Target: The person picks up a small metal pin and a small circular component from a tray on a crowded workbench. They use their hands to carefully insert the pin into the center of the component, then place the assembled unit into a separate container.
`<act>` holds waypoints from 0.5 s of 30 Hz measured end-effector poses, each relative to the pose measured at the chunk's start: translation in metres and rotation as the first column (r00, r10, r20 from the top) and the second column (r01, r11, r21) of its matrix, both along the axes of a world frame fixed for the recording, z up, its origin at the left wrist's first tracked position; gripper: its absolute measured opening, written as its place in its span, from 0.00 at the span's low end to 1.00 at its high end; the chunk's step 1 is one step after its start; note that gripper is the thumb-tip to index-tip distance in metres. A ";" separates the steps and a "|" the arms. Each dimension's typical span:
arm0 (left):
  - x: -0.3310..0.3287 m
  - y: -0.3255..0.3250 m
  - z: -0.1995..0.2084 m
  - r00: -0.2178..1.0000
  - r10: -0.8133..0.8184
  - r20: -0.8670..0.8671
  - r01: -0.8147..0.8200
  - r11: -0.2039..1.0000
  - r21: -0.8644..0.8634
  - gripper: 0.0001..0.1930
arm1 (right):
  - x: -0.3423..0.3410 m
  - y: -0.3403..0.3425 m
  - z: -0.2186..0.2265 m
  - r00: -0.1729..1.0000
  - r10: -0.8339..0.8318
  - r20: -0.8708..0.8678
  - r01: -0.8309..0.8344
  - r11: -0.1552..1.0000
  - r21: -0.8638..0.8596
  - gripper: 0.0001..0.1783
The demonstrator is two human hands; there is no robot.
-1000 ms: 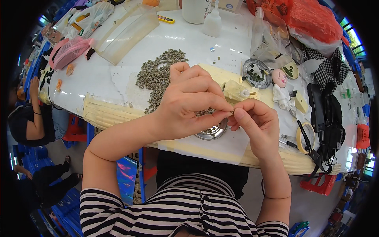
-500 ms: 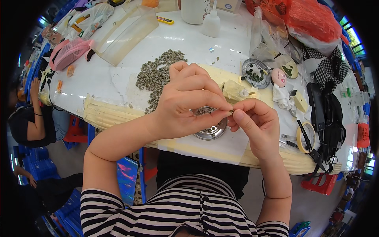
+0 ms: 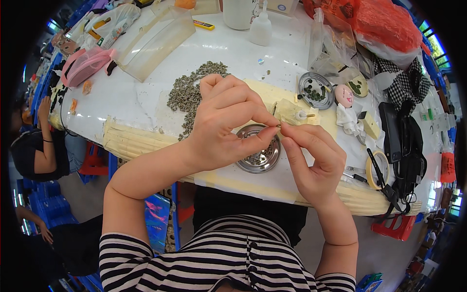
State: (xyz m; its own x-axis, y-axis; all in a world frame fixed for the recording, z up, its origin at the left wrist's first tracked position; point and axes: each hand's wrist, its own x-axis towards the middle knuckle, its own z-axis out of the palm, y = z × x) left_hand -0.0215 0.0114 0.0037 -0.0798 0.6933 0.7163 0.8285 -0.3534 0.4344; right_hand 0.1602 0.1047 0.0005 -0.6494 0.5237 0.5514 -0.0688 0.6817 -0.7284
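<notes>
Above a round metal dish (image 3: 259, 168), my left hand (image 3: 226, 119) is closed, thumb and index finger pinching a tiny dark piece (image 3: 278, 126). Its exact kind is too small to make out. My right hand (image 3: 318, 158) meets it from the right. The index fingertip touches at the piece, while the thumb stands a little apart below. Inside the dish lie small metallic bits, partly hidden by my left hand. A pile of small grey-brown pieces (image 3: 192, 90) spreads on the table beyond my left hand. Behind my fingers sits a cream block (image 3: 292, 113) with a short brass-coloured pin.
Another round metal dish (image 3: 316, 90) holds dark green pieces. At the right lie a tape roll (image 3: 377, 169), a black bag (image 3: 413, 160) and red plastic bags (image 3: 384, 24). A white squeeze bottle (image 3: 260, 29) stands far back. Another person (image 3: 44, 146) sits at the left.
Both hands have shifted slightly left, uncovering more of the dish's right side. My right thumb has come away from the index finger. My left hand keeps its pinch.
</notes>
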 end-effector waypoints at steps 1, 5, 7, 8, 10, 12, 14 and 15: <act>0.000 0.000 0.000 1.000 -0.013 0.003 0.013 1.000 0.011 0.12 | 0.000 0.000 -0.001 1.000 0.028 -0.014 -0.029 0.993 -0.111 0.13; 0.000 0.001 0.000 0.999 -0.049 -0.011 0.049 0.998 0.025 0.12 | 0.002 -0.001 0.003 0.993 0.115 -0.033 -0.115 0.839 -0.532 0.10; 0.000 0.001 0.000 0.998 -0.055 -0.018 0.055 0.998 0.019 0.12 | 0.004 0.000 0.004 0.992 0.122 -0.027 -0.112 0.775 -0.622 0.09; 0.000 0.000 0.001 0.998 -0.054 -0.024 0.054 0.998 0.015 0.12 | 0.004 0.000 0.005 0.993 0.117 -0.033 -0.112 0.777 -0.619 0.09; 0.000 -0.001 0.001 0.999 -0.019 -0.034 0.020 1.000 0.015 0.12 | 0.004 0.001 0.004 0.994 0.102 -0.035 -0.106 0.851 -0.515 0.09; 0.000 0.000 0.000 0.999 0.002 -0.035 -0.002 1.000 0.011 0.12 | 0.005 0.001 0.002 0.997 0.076 -0.031 -0.082 0.954 -0.288 0.10; 0.000 0.001 0.000 0.999 0.018 -0.031 -0.018 1.000 0.002 0.12 | 0.002 0.001 0.002 0.998 0.038 -0.041 -0.041 0.996 -0.079 0.12; 0.000 0.001 0.000 0.999 0.020 -0.025 -0.020 1.000 0.003 0.12 | 0.001 0.000 0.002 0.999 0.020 -0.050 -0.019 0.999 0.027 0.13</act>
